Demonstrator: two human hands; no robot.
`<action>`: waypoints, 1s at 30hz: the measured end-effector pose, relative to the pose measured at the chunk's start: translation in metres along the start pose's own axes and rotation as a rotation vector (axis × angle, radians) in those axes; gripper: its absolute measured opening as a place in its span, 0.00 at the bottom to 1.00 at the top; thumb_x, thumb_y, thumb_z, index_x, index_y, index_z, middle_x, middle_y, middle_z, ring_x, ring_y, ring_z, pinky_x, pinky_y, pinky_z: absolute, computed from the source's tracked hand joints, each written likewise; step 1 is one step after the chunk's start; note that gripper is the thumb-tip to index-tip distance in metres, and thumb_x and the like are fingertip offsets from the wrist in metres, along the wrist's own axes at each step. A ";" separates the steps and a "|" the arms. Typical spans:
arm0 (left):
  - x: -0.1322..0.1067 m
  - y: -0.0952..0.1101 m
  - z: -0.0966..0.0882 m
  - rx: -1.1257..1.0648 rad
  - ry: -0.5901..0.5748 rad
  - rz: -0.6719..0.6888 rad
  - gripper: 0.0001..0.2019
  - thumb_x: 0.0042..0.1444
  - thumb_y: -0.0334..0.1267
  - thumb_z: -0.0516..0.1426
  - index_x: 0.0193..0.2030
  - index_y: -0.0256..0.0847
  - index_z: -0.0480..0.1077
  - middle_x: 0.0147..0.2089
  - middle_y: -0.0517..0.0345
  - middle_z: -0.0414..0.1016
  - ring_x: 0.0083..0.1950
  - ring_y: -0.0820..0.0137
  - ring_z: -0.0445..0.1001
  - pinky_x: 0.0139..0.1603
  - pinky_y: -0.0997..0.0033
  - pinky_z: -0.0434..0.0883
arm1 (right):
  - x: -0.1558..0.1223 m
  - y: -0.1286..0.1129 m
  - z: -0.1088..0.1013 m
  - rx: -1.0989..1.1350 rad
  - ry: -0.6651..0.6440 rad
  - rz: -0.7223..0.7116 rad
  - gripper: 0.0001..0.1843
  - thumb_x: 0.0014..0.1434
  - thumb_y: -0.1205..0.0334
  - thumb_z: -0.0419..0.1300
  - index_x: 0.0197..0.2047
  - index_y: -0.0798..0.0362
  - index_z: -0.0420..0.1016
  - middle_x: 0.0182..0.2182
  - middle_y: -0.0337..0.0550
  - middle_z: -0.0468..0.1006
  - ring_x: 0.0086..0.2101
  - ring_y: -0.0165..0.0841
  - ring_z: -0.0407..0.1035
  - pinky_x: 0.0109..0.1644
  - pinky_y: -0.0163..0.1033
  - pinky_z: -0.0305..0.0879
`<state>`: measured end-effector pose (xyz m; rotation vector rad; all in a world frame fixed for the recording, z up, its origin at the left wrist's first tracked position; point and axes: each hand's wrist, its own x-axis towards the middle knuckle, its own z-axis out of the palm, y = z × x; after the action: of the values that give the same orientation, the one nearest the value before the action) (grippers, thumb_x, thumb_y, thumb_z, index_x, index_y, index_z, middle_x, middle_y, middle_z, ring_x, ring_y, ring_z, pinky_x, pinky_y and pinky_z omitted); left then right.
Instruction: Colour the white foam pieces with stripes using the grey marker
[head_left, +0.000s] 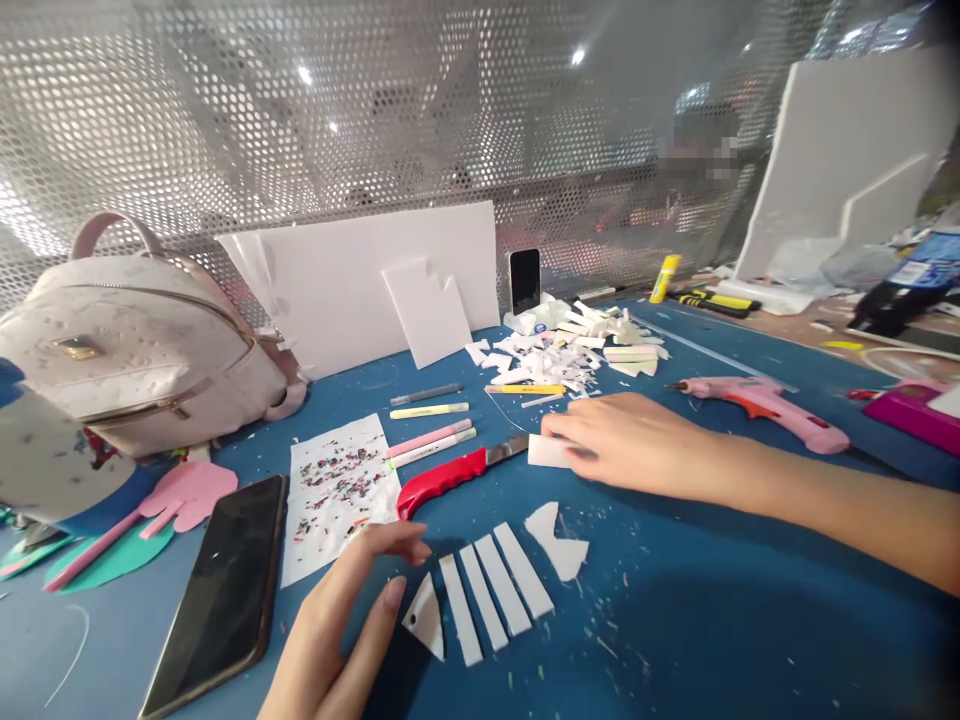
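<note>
My right hand [630, 442] has its fingers closed on a small white foam-board piece [547, 452], whose left end shows beside the blade of a red-handled knife [442, 482]. Thumb and fingers apart, my left hand [349, 590] holds nothing and hovers left of a curved white piece with a dark hole [426, 618]. Right of that piece, several white strips [480, 597] lie roughly parallel, followed by a notched, tail-shaped white piece [557, 542]. Together these pieces form a fish-skeleton outline on the blue tabletop [645, 640].
A phone [217, 585] and speckled paper [341, 480] lie left, near a backpack [150, 340]. Pens [431, 438] lie behind the knife, white scraps [555, 355] farther back. A pink glue gun [765, 405] is right. White boards [360, 280] lean against the perforated metal screen [360, 120].
</note>
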<state>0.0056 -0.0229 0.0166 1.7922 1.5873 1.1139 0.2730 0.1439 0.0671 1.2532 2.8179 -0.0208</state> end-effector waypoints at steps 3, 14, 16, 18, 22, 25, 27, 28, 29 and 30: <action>0.000 -0.014 -0.004 -0.009 -0.017 0.015 0.12 0.70 0.43 0.46 0.57 0.59 0.60 0.52 0.71 0.71 0.58 0.81 0.67 0.64 0.83 0.56 | 0.018 0.010 -0.014 0.087 -0.021 -0.025 0.08 0.67 0.67 0.56 0.43 0.53 0.78 0.33 0.44 0.79 0.31 0.38 0.74 0.33 0.42 0.66; 0.001 -0.031 -0.007 0.222 -0.031 0.106 0.18 0.67 0.47 0.51 0.62 0.51 0.58 0.57 0.56 0.72 0.61 0.68 0.71 0.63 0.65 0.68 | 0.131 0.013 -0.044 0.390 0.287 -0.019 0.18 0.69 0.58 0.61 0.59 0.55 0.70 0.55 0.50 0.74 0.49 0.42 0.73 0.50 0.52 0.74; -0.002 -0.030 -0.004 0.298 -0.039 0.130 0.24 0.64 0.50 0.55 0.64 0.54 0.55 0.60 0.55 0.70 0.63 0.64 0.69 0.64 0.57 0.68 | 0.118 0.002 -0.036 0.438 0.313 -0.079 0.17 0.69 0.58 0.61 0.58 0.54 0.71 0.55 0.50 0.74 0.49 0.41 0.73 0.51 0.52 0.74; -0.004 -0.033 -0.002 0.365 -0.055 0.166 0.34 0.57 0.56 0.60 0.67 0.57 0.52 0.62 0.55 0.69 0.64 0.59 0.69 0.64 0.51 0.69 | 0.091 -0.010 -0.026 0.493 0.282 -0.168 0.17 0.69 0.57 0.60 0.59 0.54 0.70 0.54 0.50 0.74 0.48 0.41 0.74 0.50 0.51 0.74; -0.001 -0.042 -0.004 0.474 -0.120 0.265 0.48 0.47 0.62 0.65 0.71 0.59 0.46 0.60 0.54 0.72 0.60 0.58 0.73 0.59 0.53 0.74 | 0.018 -0.022 -0.004 0.540 0.127 -0.318 0.25 0.65 0.55 0.64 0.63 0.49 0.67 0.54 0.47 0.75 0.53 0.39 0.71 0.58 0.45 0.69; 0.002 -0.043 -0.005 0.528 -0.110 0.279 0.47 0.50 0.64 0.62 0.71 0.56 0.45 0.58 0.55 0.73 0.57 0.61 0.75 0.56 0.58 0.75 | -0.025 -0.018 0.015 0.525 -0.017 -0.325 0.43 0.52 0.46 0.71 0.67 0.47 0.62 0.62 0.51 0.66 0.62 0.51 0.62 0.63 0.57 0.63; 0.001 -0.041 -0.003 0.528 -0.084 0.251 0.45 0.52 0.65 0.60 0.71 0.56 0.46 0.56 0.56 0.74 0.56 0.62 0.74 0.56 0.59 0.74 | -0.039 -0.014 0.027 0.517 -0.081 -0.278 0.46 0.53 0.45 0.71 0.70 0.44 0.58 0.65 0.51 0.63 0.66 0.55 0.54 0.66 0.64 0.56; 0.000 -0.040 -0.002 0.516 -0.073 0.233 0.43 0.53 0.64 0.59 0.71 0.55 0.47 0.55 0.56 0.73 0.56 0.62 0.74 0.57 0.59 0.74 | -0.042 -0.012 0.032 0.536 -0.097 -0.266 0.44 0.53 0.45 0.70 0.69 0.43 0.60 0.64 0.51 0.64 0.65 0.54 0.55 0.65 0.63 0.58; -0.001 -0.039 0.000 0.505 -0.065 0.216 0.42 0.54 0.64 0.58 0.71 0.55 0.48 0.54 0.56 0.73 0.56 0.62 0.74 0.57 0.59 0.73 | -0.042 -0.011 0.036 0.560 -0.104 -0.263 0.42 0.55 0.46 0.70 0.68 0.44 0.61 0.63 0.51 0.65 0.64 0.53 0.57 0.65 0.62 0.59; -0.002 -0.037 0.002 0.496 -0.061 0.204 0.40 0.55 0.64 0.57 0.70 0.55 0.48 0.54 0.56 0.73 0.55 0.62 0.73 0.57 0.58 0.72 | -0.042 -0.011 0.038 0.589 -0.099 -0.262 0.39 0.56 0.47 0.69 0.67 0.45 0.63 0.61 0.51 0.67 0.62 0.51 0.60 0.64 0.60 0.60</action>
<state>-0.0136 -0.0172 -0.0146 2.3257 1.7844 0.7786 0.2942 0.1042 0.0311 0.8908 2.9607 -0.9520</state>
